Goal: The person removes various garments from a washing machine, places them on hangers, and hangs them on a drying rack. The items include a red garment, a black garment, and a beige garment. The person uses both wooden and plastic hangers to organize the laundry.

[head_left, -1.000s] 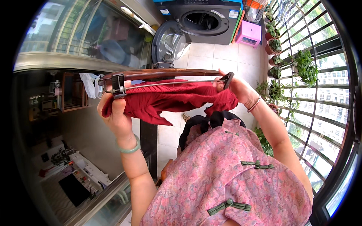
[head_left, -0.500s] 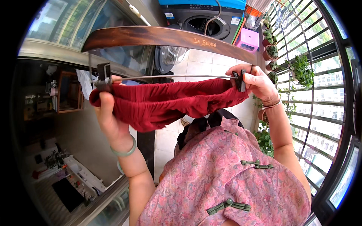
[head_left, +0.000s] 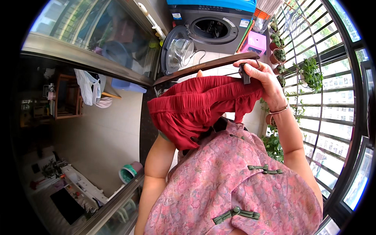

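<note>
Red garment: we see it [head_left: 184, 105] in the middle of the scene, between the two arms, its gathered waistband [head_left: 203, 95] uppermost and its loose folds hanging toward the patterned shirt [head_left: 235, 184].
Feel of the cloth: we judge it light, soft and stretchy, likely to sag wherever we leave it unsupported; nothing fragile about it.
Best hold: we would take the waistband near its left and right ends, where the gathers look firmest.
Right hand: we find it [head_left: 267, 80] pinching the black clip [head_left: 245, 74], whose near end lies over the waistband; whether it bites, we cannot tell.
Left hand: the cloth hides most of it; we see one finger [head_left: 200, 73] above the far edge, but cannot tell its grip.
Hanger: its dark wooden bar [head_left: 223, 61] slants just beyond the garment, probably stiff; its marking is too small for us to read.
Washing machine: on the far body [head_left: 231, 46] we spot a left sticker [head_left: 177, 16] and a right sticker [head_left: 244, 22], both with fine print.
</note>
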`<state>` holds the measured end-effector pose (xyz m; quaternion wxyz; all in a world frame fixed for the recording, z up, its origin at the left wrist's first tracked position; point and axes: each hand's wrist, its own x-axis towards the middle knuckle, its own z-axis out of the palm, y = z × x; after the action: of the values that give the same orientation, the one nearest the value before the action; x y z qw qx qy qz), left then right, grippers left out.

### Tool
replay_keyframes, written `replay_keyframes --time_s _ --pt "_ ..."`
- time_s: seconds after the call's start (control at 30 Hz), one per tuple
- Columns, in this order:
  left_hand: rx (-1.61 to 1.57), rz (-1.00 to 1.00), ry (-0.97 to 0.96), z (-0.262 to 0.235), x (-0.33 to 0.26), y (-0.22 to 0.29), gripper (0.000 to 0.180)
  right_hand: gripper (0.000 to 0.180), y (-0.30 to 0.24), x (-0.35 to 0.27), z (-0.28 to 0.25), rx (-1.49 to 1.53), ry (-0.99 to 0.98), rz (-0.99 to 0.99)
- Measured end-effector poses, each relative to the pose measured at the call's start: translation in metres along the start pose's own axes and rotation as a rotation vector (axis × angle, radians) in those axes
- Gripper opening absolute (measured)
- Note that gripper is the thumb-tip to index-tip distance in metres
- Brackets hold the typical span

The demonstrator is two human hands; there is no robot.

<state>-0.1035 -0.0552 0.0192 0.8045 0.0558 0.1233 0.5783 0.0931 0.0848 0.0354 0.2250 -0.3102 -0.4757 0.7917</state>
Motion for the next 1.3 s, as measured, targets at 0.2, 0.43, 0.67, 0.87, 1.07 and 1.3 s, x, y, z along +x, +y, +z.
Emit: replay_keyframes --time_s 0.2,0.43,0.67,0.87,1.07,1.3 --pt "0.075 -0.007 0.025 0.001 -0.011 -0.002 0.073 0.035 -0.008 0.001 0.016 -0.286 -0.030 -0.107" --pt "0.114 -0.005 0.019 0.002 -0.019 0.007 0.071 0.032 -0.008 0.008 0.010 -0.095 -0.057 -0.155" --pt "0.125 -0.022 0.019 0.001 -0.025 0.008 0.070 0.032 0.007 0.005 0.014 0.059 -0.136 -0.160" --pt "0.148 -0.031 0.017 0.002 -0.030 0.007 0.069 0.032 0.009 -0.004 0.024 0.066 -0.066 -0.111" --pt "0.166 -0.032 0.020 0.004 -0.037 0.007 0.068 0.031 0.011 -0.010 0.034 0.104 -0.024 -0.101" --pt "0.175 -0.029 0.020 0.003 -0.043 0.007 0.067 0.032 0.013 -0.011 0.042 0.073 -0.023 -0.162"
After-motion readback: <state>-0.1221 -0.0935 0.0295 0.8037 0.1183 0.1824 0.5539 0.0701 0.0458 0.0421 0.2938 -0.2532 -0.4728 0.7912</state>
